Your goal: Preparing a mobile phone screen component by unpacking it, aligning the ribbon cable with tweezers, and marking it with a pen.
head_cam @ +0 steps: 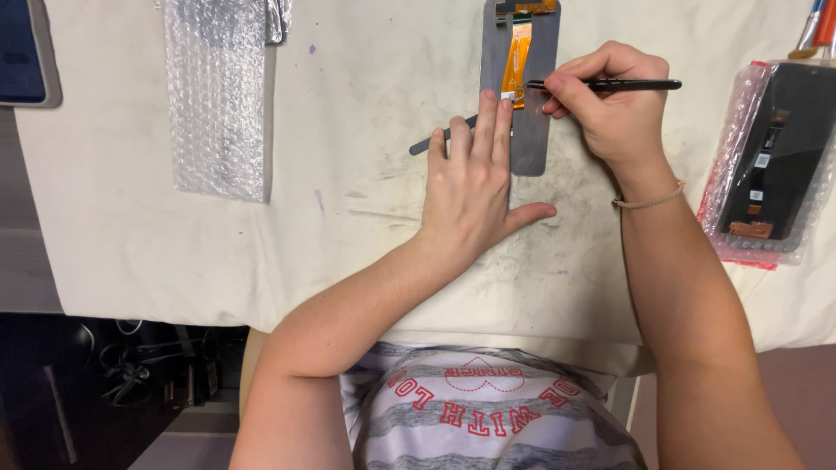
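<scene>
A grey phone screen panel (531, 130) lies face down on the white cloth, with an orange flex cable (517, 61) running down its back. My left hand (475, 183) rests flat on the cloth, fingertips pressing the panel's left edge. A thin dark tool (431, 141) pokes out from under those fingers. My right hand (614, 100) grips black tweezers (631, 84), whose tips touch the lower end of the orange cable.
A strip of bubble wrap (218, 96) lies at the left. Another dark screen part in a bubble-wrap bag (771, 157) sits at the right. A dark device (22, 52) is at the top left corner. The white cloth (348, 226) ends near my body.
</scene>
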